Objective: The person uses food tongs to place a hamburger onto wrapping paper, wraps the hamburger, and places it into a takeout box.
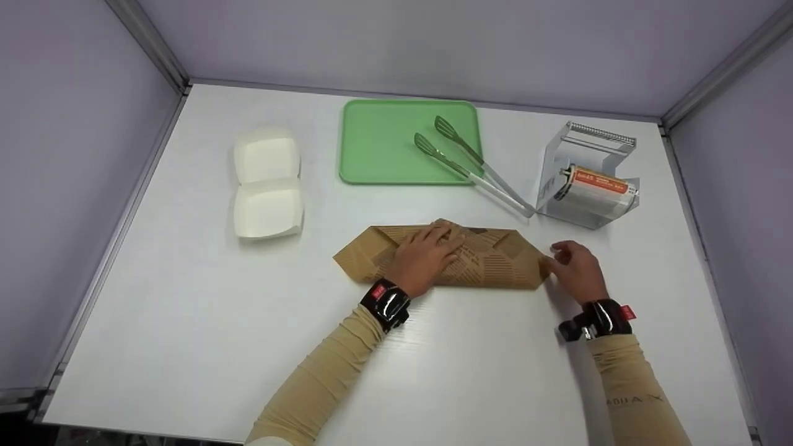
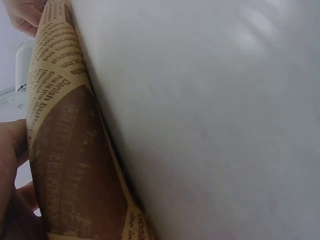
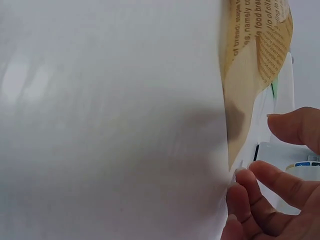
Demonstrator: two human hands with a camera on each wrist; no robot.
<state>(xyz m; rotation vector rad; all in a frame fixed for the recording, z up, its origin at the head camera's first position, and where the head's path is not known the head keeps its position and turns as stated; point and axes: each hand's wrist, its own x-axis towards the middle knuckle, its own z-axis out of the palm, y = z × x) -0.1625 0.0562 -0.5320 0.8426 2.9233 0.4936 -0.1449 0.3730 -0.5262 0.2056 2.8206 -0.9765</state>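
Brown newsprint-patterned wrapping paper [image 1: 495, 263], folded into a long bundle with flattened, angled ends, lies across the middle of the table; what is inside is hidden. My left hand [image 1: 424, 257] rests on top of it, left of the middle, fingers reaching toward its far side. In the left wrist view the printed paper [image 2: 75, 165] runs beside that hand. At the bundle's right end is my right hand [image 1: 576, 269]. The right wrist view shows its thumb [image 3: 295, 127] apart from the loosely bent fingers, close to the paper's pointed tip [image 3: 237, 130], pinching nothing.
On the white table [image 1: 186, 334], an open white clamshell box [image 1: 267, 210] stands at left. Behind the bundle lies a green tray [image 1: 384, 145] with tongs [image 1: 495, 186] resting over its right edge. A dispenser [image 1: 560, 155] holding a labelled roll [image 1: 598, 192] stands at right.
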